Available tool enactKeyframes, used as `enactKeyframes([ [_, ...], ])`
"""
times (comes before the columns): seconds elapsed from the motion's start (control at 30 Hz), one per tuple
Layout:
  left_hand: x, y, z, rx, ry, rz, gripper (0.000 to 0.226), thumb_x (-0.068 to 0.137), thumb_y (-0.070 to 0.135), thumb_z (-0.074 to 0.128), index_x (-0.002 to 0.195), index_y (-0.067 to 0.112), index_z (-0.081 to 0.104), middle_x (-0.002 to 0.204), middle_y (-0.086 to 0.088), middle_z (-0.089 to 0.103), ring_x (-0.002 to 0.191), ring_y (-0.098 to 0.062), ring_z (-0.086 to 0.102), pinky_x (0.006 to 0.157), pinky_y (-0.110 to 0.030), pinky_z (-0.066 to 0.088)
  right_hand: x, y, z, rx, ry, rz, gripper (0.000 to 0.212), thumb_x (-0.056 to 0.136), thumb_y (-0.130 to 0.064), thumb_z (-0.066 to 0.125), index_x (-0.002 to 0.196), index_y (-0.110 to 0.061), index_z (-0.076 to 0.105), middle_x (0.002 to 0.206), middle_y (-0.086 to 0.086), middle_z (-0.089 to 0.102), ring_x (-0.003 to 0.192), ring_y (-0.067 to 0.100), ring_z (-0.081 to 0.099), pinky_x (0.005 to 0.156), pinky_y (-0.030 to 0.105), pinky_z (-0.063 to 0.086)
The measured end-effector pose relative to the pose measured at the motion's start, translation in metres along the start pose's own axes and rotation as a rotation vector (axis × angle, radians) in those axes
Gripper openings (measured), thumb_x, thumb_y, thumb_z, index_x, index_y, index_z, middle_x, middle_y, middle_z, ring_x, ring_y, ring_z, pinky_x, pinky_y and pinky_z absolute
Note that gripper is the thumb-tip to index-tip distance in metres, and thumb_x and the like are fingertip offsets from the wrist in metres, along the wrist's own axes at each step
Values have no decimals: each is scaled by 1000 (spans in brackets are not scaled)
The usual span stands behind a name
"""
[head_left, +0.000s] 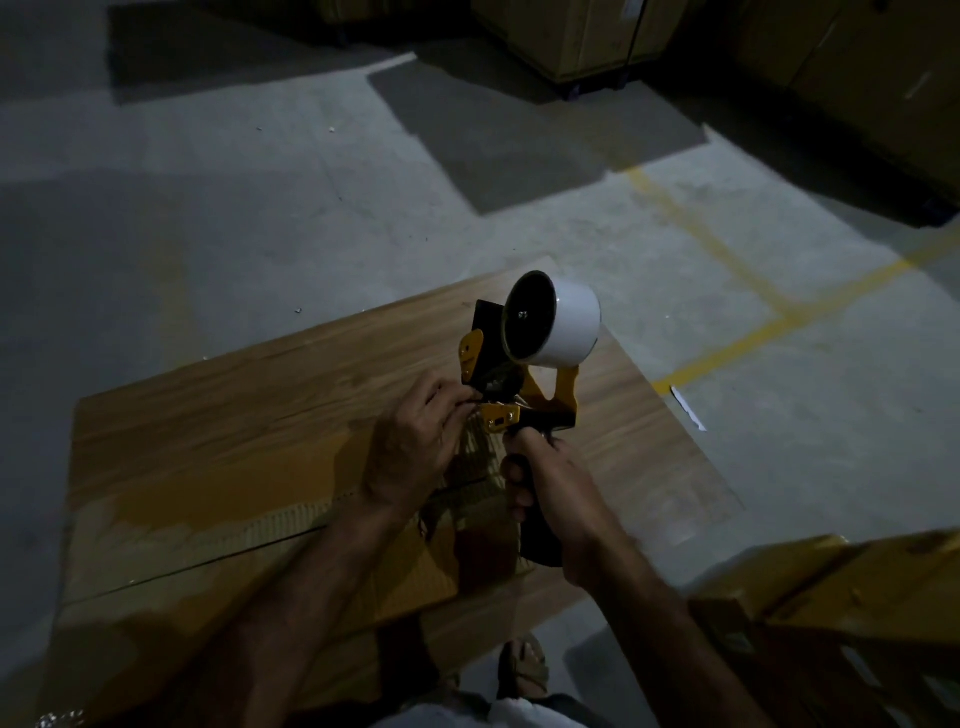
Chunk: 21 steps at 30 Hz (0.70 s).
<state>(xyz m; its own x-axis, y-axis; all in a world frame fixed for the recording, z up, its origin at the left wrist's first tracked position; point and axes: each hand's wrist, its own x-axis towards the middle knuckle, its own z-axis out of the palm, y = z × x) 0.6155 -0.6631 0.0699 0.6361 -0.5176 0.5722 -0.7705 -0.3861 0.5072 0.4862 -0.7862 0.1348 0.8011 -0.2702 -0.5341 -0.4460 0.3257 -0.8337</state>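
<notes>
- Sandalled foot (522, 670) stands on the floor beside the flat cardboard box (234, 441).
- Right hand (550, 483) wraps fully round the black handle (537, 530) of the tape dispenser (563, 395), held in the air above the box.
- Left hand (415, 441) pinches something small at the blade end, probably the tape end; it is too dark to tell.
- Dispenser seems light and stiff. The handle is the safe grip; blade looks sharp, and the tape roll (571, 322) is sticky.

Legible text: none.
- Tape dispenser (563, 387), yellow tab (471, 349): marking too dim to read.
- Stacked cartons (587, 36) beyond the dispenser: print unreadable.
- Near carton (831, 597) right of the dispenser: label blurred.
</notes>
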Motion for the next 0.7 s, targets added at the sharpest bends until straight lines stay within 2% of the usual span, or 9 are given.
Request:
enactKeyframes([
  [0.1, -7, 7, 0, 46, -15, 43, 19, 100, 21, 58, 109, 8, 70, 103, -5, 62, 82, -18, 58, 63, -37, 55, -1, -1, 1, 17, 21, -23, 23, 106, -30, 49, 85, -22, 51, 66, -9, 45, 52, 6, 40, 58, 28, 34],
  [0.2, -16, 16, 3, -22, -21, -51, 24, 101, 27, 58, 108, 7, 70, 103, -4, 62, 84, -17, 60, 65, -38, 56, 0, -6, -1, 13, 11, -59, 24, 107, -29, 48, 85, -22, 52, 66, -9, 45, 53, 7, 40, 57, 28, 34],
  [0.3, -17, 16, 4, -193, -26, -203, 36, 100, 44, 60, 105, 9, 68, 106, 0, 57, 89, -1, 55, 68, -23, 55, 0, -7, -3, -10, 2, -58, 26, 107, -30, 47, 82, -23, 51, 64, -12, 48, 53, 5, 43, 58, 27, 36],
  [0.33, -17, 13, 4, -241, -23, -234, 38, 97, 47, 63, 105, 10, 66, 106, 0, 55, 89, 1, 54, 69, -16, 51, 0, -6, -3, -7, -1, -57, 28, 107, -30, 47, 81, -23, 51, 64, -12, 47, 54, 6, 42, 57, 27, 36],
  [0.4, -19, 6, 2, -320, 17, -276, 38, 93, 47, 71, 107, 14, 61, 107, 0, 50, 90, -2, 54, 72, -11, 47, 0, -5, -4, 8, -16, -56, 29, 107, -30, 47, 78, -23, 50, 64, -10, 45, 54, 8, 39, 56, 27, 34],
  [0.5, -22, -7, 0, -396, 71, -428, 51, 85, 45, 81, 124, 26, 55, 115, 2, 53, 96, -11, 62, 74, -13, 51, 2, -3, -8, 52, -46, -57, 25, 105, -28, 49, 81, -23, 49, 66, -9, 42, 55, 9, 36, 55, 27, 33],
  [0.57, -20, -13, 0, -522, 17, -584, 67, 80, 37, 86, 137, 31, 53, 118, -1, 62, 98, -13, 68, 73, -16, 54, 3, -3, -10, 78, -68, -70, 20, 105, -29, 49, 85, -24, 50, 67, -9, 41, 55, 9, 34, 55, 27, 32],
  [0.63, -15, -18, 1, -756, -81, -668, 73, 79, 27, 85, 143, 31, 52, 122, -4, 70, 101, -20, 73, 78, -23, 59, 4, -3, -11, 97, -84, -73, 19, 103, -30, 51, 85, -25, 49, 68, -9, 40, 56, 10, 33, 54, 26, 33],
  [0.7, -9, -24, 3, -891, -143, -669, 68, 81, 15, 81, 143, 22, 54, 128, 1, 71, 107, -21, 73, 86, -28, 60, 4, -3, -12, 98, -89, -65, 20, 101, -32, 53, 83, -25, 47, 68, -8, 39, 56, 10, 32, 54, 27, 32],
])
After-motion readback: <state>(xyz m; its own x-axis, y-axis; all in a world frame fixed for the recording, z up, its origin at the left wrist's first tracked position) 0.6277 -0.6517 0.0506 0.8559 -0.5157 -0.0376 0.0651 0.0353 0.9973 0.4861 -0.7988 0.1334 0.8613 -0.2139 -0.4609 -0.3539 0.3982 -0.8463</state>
